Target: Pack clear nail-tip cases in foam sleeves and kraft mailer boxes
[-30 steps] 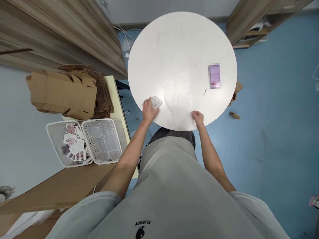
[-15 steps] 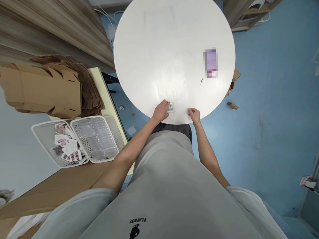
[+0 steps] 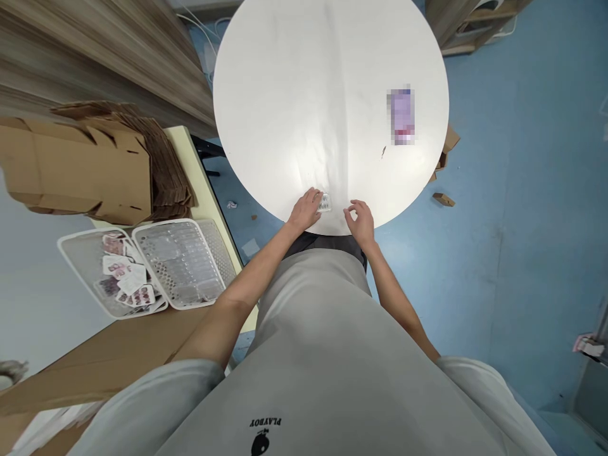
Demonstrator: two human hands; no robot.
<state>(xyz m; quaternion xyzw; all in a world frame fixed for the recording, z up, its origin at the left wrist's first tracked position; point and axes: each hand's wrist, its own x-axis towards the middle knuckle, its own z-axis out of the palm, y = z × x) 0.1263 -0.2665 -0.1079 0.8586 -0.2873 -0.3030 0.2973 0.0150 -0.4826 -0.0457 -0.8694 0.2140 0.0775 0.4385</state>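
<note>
On the round white table (image 3: 285, 114), near its front edge, lies a small clear tray (image 3: 325, 202) with small dark items in it. My left hand (image 3: 306, 209) rests at the tray's left side, its fingertips touching or holding the edge; the exact grip is too small to make out. To the right of the tray is my right hand (image 3: 360, 221), its thumb and index finger apart with nothing visible between them. Farther back on the right lies a purple rectangular thing (image 3: 402, 116), blurred by pixels, with a small dark scrap (image 3: 383, 152) below it.
At the left, a side table (image 3: 204, 183) bears stacked flat cardboard (image 3: 90, 168), a white basket of printed cards (image 3: 126, 278) and another basket of clear plastic trays (image 3: 183, 263). Small cardboard pieces (image 3: 444, 199) lie on the floor at the right.
My right hand has moved left, closer to the tray, and its pinched fingers have opened. My left hand has stayed by the tray. The view has shifted slightly.
</note>
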